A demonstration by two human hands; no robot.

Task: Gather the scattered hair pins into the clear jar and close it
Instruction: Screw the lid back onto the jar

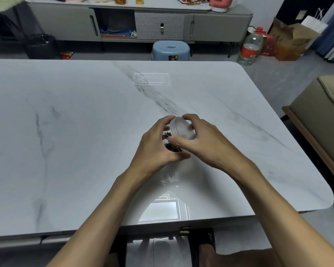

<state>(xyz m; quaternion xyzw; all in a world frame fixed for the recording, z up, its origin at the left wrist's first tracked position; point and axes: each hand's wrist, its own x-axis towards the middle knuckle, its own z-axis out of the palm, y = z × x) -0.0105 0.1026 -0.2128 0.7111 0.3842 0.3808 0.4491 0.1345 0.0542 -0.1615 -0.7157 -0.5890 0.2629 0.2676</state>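
Head view. Nearest, two bare forearms reach in over the table [85,132] edge. Left hand [154,149] wraps the clear jar [169,140], held tilted just above the tabletop; dark hair pins [173,148] are bunched inside. Right hand [202,143] grips the frosted lid [181,130] sitting at the jar's mouth. No loose pins visible around the jar. Risk, as I judge it: lid cross-threads on the tilt, or the jar slips and spills pins.

Clear jar [168,139] — mostly behind hands
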